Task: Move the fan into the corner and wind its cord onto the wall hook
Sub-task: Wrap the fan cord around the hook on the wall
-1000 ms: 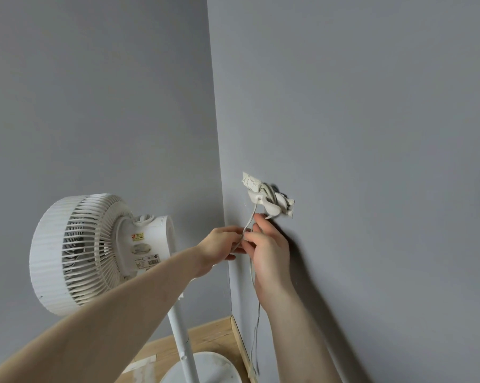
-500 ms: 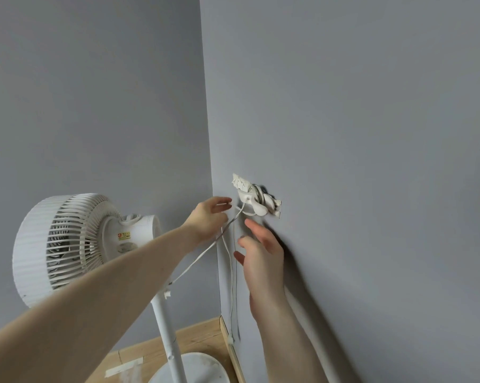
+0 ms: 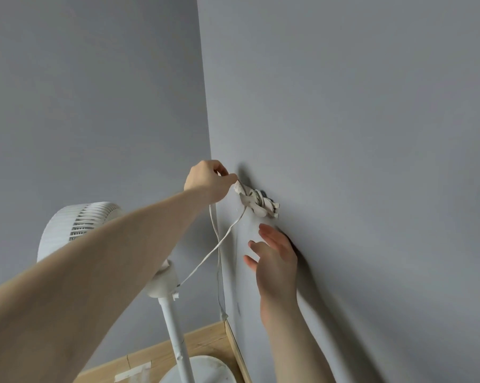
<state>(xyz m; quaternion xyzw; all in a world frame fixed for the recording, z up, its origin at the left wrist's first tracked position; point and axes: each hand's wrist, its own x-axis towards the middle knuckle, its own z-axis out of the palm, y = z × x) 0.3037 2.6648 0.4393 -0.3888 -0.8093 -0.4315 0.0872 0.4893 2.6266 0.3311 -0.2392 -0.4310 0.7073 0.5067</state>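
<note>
A white pedestal fan stands in the corner of two grey walls, its head partly hidden behind my left forearm. Its white cord runs from the motor housing up to a white wall hook on the right wall, where several turns are wound. My left hand is above and left of the hook, pinching the cord, with a loop hanging below it. My right hand hovers just below the hook, fingers spread, holding nothing.
The fan's pole and round white base stand on a wooden floor with a piece of tape on it. A wooden skirting board runs along the foot of the right wall.
My left hand has risen from below the hook to above it, carrying the cord up. My right hand let go of the cord and dropped slightly, fingers open.
</note>
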